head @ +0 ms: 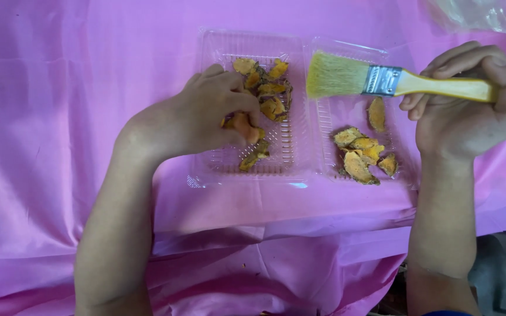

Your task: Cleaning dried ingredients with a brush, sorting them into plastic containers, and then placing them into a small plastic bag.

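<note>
The left hand [209, 114] reaches into the left half of a clear ribbed plastic tray [253, 169], fingers pinched around one orange slice [242, 126]; more dry, wrinkled slices [267, 88] lie just beyond it. The right hand [469, 99] grips a brush [382, 81] by its yellow wooden handle, pale bristles hovering over the tray's middle ridge. A smaller heap [363, 152] sits in the right half. Smooth pink cloth [60, 146] spreads wide around.

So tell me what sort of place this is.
Probably a makeshift sorting or cleaning table: a pink cloth covers it, a clear hinged tray holds dried orange slices, and the right hand holds a paintbrush.
</note>
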